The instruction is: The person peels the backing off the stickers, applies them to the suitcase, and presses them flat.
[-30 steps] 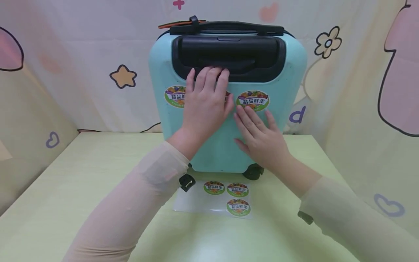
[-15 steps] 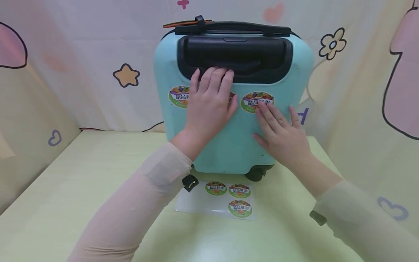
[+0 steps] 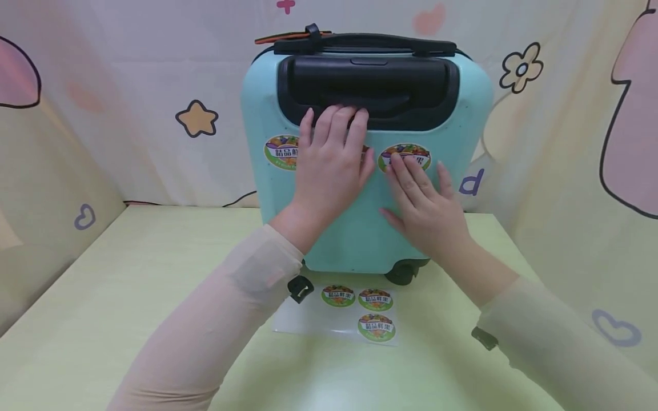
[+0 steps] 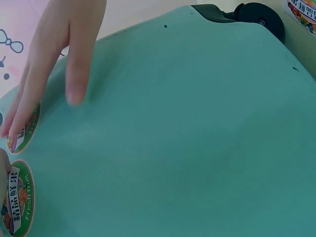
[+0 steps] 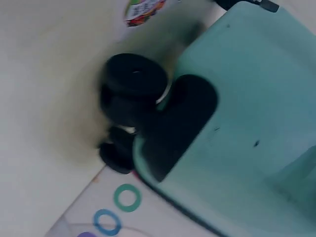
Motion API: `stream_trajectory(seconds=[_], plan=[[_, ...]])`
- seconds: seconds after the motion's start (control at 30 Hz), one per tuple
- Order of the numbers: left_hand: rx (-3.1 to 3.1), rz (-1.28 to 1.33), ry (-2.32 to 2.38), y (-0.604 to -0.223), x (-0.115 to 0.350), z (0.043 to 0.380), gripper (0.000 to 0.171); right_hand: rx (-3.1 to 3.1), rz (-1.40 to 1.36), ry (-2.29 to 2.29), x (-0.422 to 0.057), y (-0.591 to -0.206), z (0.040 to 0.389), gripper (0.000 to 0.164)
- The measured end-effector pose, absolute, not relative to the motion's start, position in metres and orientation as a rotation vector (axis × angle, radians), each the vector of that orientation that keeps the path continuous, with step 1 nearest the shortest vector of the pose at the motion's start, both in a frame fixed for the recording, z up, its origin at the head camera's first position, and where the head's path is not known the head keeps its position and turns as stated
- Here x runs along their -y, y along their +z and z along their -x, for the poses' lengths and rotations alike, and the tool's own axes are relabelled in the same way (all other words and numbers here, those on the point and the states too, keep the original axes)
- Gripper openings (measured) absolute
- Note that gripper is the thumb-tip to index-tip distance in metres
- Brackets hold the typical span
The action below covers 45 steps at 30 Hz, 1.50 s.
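A mint-green suitcase (image 3: 354,228) stands upright on the table, its black handle recess (image 3: 367,85) facing me. My left hand (image 3: 329,171) rests on its front, the fingertips bent over the recess's lower edge. That hand mostly covers a middle oval fruit sticker (image 4: 20,197). Straight fingers of my right hand (image 3: 432,214) press on the right sticker (image 3: 406,153), hiding its lower left part. The left sticker (image 3: 280,151) shows partly beside my left hand. In the right wrist view, a suitcase wheel (image 5: 133,84) and the lower corner appear, but no hand.
In front of the suitcase lies a white backing sheet (image 3: 319,319) with three oval stickers (image 3: 377,327). A black carry handle (image 3: 370,41) with an orange-edged tag (image 3: 283,39) tops the suitcase. Patterned cloth (image 3: 128,114) hangs behind the pale table (image 3: 169,257).
My right hand slid rightward across the right sticker, then back left a little. My left hand stayed at the recess edge. The whole head view shifted slightly.
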<state>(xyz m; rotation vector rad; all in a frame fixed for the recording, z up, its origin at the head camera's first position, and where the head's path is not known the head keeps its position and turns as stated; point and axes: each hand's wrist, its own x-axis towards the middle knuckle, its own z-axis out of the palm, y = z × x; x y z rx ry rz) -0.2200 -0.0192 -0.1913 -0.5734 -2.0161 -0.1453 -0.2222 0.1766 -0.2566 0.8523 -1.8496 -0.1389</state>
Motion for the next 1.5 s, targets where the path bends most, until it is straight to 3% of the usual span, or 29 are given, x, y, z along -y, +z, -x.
stream_trajectory(seconds=[0.23,1.5], plan=[[2.029,0.571,-0.135,-0.191,0.02,0.22,0.045,1.889,-0.865,-0.189,-0.163,-0.247,0.226,0.059],[1.981,0.535,-0.088,-0.192,0.019,0.221,0.044,1.935,-0.767,-0.152,-0.186,-0.243,0.217,0.064]])
